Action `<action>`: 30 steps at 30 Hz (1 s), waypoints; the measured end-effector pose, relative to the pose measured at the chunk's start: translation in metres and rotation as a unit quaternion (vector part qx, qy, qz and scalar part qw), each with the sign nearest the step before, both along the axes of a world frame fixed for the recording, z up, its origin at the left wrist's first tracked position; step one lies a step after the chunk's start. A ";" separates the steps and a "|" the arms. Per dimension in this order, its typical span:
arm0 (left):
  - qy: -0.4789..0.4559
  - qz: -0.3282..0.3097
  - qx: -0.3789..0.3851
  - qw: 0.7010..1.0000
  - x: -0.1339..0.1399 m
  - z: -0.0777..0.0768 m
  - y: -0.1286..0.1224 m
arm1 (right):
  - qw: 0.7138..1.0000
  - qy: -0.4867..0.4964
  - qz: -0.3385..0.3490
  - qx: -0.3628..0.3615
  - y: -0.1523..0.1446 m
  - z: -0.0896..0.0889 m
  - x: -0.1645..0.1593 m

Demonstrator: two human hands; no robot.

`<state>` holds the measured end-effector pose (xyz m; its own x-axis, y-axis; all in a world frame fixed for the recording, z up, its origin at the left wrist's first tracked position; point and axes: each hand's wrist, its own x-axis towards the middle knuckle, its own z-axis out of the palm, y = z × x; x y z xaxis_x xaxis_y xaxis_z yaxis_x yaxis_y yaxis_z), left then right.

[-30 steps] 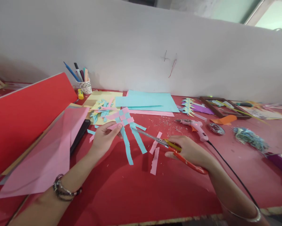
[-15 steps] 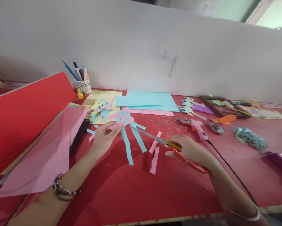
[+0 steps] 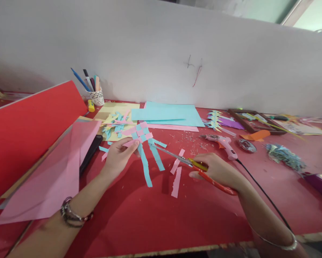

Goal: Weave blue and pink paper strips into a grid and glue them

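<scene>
My left hand (image 3: 119, 154) pinches the lower left corner of a small piece woven from pink and light blue paper strips (image 3: 142, 132). Two long blue strip ends hang from it toward me, and shorter pink and blue ends stick out at the sides. My right hand (image 3: 216, 168) is wrapped round the handles of the scissors (image 3: 186, 161), one orange-red and one yellow. Their blades point left, with the tips at the top of the right hanging blue strip (image 3: 157, 157). Below the blades, two cut pink strips (image 3: 176, 182) lie on the red table.
Blue paper sheets (image 3: 174, 111) and a pile of paper scraps (image 3: 118, 123) lie behind the woven piece. A pink glue gun (image 3: 222, 141) with a black cord lies right. Pink sheets (image 3: 53, 175) and a black tool (image 3: 91, 154) lie left, near a pen cup (image 3: 96, 97).
The right hanging blue strip has shifted slightly left and up at its lower end, with the scissor tips against its top. Both hands stay almost where they were.
</scene>
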<state>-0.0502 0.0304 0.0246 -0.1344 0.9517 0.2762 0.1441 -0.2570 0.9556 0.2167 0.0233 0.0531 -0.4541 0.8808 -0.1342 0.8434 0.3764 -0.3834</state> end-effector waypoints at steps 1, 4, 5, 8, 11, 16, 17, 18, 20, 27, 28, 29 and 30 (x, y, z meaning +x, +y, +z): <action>0.000 0.000 -0.001 1.000 0.000 0.000 0.000 | 1.000 0.001 -0.001 -0.002 0.000 0.000 0.000; 0.001 0.001 -0.005 1.000 -0.001 -0.001 0.001 | 1.000 0.004 -0.003 -0.004 0.000 0.000 0.000; 0.000 0.001 -0.004 1.000 -0.001 -0.001 0.002 | 1.000 0.005 -0.002 -0.003 0.000 0.001 0.000; -0.003 -0.002 -0.004 1.000 0.000 -0.001 0.002 | 1.000 0.006 0.002 0.004 0.000 0.001 -0.001; -0.004 -0.001 -0.008 1.000 0.000 0.000 0.002 | 1.000 0.006 0.004 0.003 0.000 0.001 0.000; -0.007 -0.002 -0.015 1.000 0.000 0.000 0.001 | 1.000 0.006 0.006 0.003 0.000 0.000 0.000; -0.007 -0.002 -0.014 1.000 0.000 0.000 0.001 | 1.000 0.006 0.005 0.003 0.000 0.001 -0.001; -0.007 -0.001 -0.014 1.000 0.000 0.000 0.001 | 1.000 0.007 0.005 0.003 -0.001 0.001 -0.001; -0.004 0.004 -0.016 1.000 0.000 0.000 0.001 | 1.000 0.009 0.002 -0.001 -0.001 0.001 -0.001; -0.013 0.019 -0.026 0.999 -0.001 -0.002 0.002 | 1.000 0.016 0.005 0.012 0.000 0.000 0.001; -0.016 0.020 -0.028 0.999 -0.002 -0.002 0.003 | 1.000 0.014 0.004 0.014 0.001 0.000 0.002; -0.021 0.020 -0.030 0.999 -0.003 -0.003 0.004 | 1.000 0.012 0.003 0.015 0.001 0.000 0.002; -0.027 0.020 -0.032 0.999 -0.004 -0.004 0.005 | 1.000 0.009 0.001 0.015 0.001 0.000 0.002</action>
<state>-0.0538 0.0356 0.0205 -0.1855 0.9605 0.2073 0.1012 -0.1912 0.9763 0.2188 0.0243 0.0529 -0.4574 0.8837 -0.0995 0.8359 0.3892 -0.3870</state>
